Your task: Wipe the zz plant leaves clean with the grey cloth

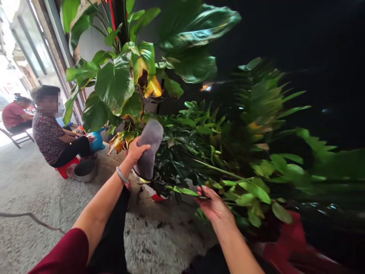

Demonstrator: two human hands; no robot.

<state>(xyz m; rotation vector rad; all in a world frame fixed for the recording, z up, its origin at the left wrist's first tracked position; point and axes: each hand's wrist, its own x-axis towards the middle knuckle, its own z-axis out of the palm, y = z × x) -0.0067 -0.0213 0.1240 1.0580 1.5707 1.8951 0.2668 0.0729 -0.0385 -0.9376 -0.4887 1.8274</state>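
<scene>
1. Hands, state. Your left hand (LH) [137,150] is closed round the tube-shaped grey fabric piece [152,142], thumb across the near face. Your right hand (RH) [214,207] pinches the narrow, bright-green leaf [185,191] at its right end, betw. thumb and fingers.

2. Pos. The fabric piece is held up in front of the dark-green bushy foliage [172,146], above the red-and-white pot [158,197]. The leaf is lower and to the right, over the grey concrete floor [159,243], w/ the leafy green branch [251,190] just beside RH.

3. Handling, fabric piece (est.). Lt. wt., soft, flexible; prob. non-slip and not fragile. Grip mid-body or nr. the dark-edged lower end; mod. pressure is enough. Contents, if any: cannot tell.

4. Handling, leaf (est.). Very lt., thin, bends readily; smooth, so may slip; tears or snaps off if pulled. Support it nr. the base w/ fingertips only; min. force.

5. Orientation. Fabric piece: long axis is near vert., leaning slightly right at top; rounded end points up, dark-edged end down. Leaf: long axis is approx. horiz.; free tip points left and slightly up, away from RH.
</scene>
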